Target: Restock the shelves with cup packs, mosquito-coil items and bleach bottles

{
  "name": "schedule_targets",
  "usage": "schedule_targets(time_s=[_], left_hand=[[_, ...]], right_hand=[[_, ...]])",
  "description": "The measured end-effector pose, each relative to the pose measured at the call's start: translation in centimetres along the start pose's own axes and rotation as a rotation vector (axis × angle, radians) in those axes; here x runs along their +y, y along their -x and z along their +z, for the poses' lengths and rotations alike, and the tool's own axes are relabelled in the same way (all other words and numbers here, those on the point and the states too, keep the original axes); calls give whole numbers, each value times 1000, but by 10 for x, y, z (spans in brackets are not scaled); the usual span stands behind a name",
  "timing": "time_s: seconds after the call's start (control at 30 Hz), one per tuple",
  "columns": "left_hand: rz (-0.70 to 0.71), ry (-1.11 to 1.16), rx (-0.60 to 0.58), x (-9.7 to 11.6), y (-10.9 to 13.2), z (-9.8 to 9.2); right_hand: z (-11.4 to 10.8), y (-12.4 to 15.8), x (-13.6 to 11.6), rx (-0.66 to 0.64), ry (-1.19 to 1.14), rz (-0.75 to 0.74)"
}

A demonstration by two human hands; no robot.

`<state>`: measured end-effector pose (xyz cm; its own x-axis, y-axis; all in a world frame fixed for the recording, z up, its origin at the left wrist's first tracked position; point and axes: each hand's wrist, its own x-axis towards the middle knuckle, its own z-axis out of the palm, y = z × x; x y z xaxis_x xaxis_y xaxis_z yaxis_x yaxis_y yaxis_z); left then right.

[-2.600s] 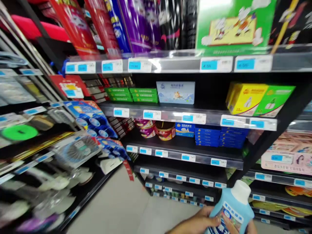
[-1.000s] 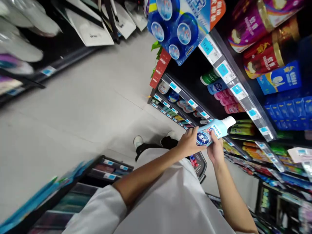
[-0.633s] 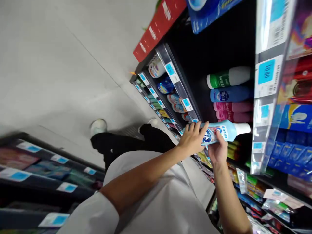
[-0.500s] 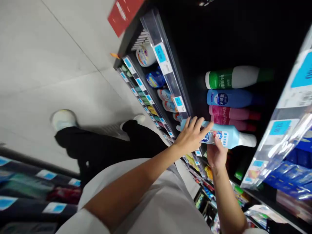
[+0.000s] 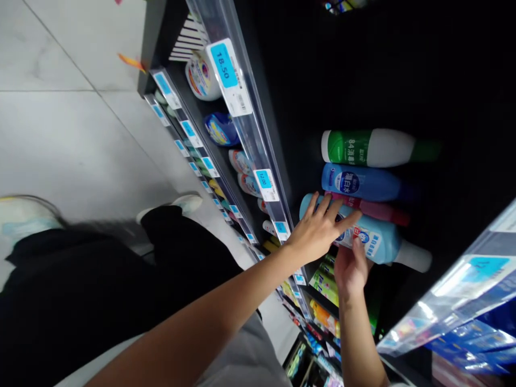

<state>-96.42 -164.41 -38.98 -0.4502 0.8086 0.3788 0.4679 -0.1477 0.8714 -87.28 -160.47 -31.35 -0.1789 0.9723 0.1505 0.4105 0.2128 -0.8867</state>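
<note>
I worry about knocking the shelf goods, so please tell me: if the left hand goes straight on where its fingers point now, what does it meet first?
Probably the dark pink bottle on the shelf, just past the fingertips of the left hand, which lie over the light blue bottle. Depth is hard to judge here.

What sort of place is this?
Probably a supermarket aisle: shelves of bottled cleaners, including the light-blue bottle in hand, price tags along the shelf edge, and a tiled floor.
</note>
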Motion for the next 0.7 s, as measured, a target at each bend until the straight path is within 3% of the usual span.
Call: schedule_targets(time_s=[0.23, 0.37, 0.5, 0.7], left_hand=[[-125, -1, 44, -14, -16, 16], [-177, 63, 61, -17, -28, 21], [-200, 89, 1, -19, -43, 24], [-198, 74, -8, -24, -59, 32]], right_hand=[[17, -30, 19, 38, 52, 3], [15, -44, 18, 47, 186, -44], [9, -52, 17, 74, 318, -118], [7, -61, 23, 62, 312, -183]])
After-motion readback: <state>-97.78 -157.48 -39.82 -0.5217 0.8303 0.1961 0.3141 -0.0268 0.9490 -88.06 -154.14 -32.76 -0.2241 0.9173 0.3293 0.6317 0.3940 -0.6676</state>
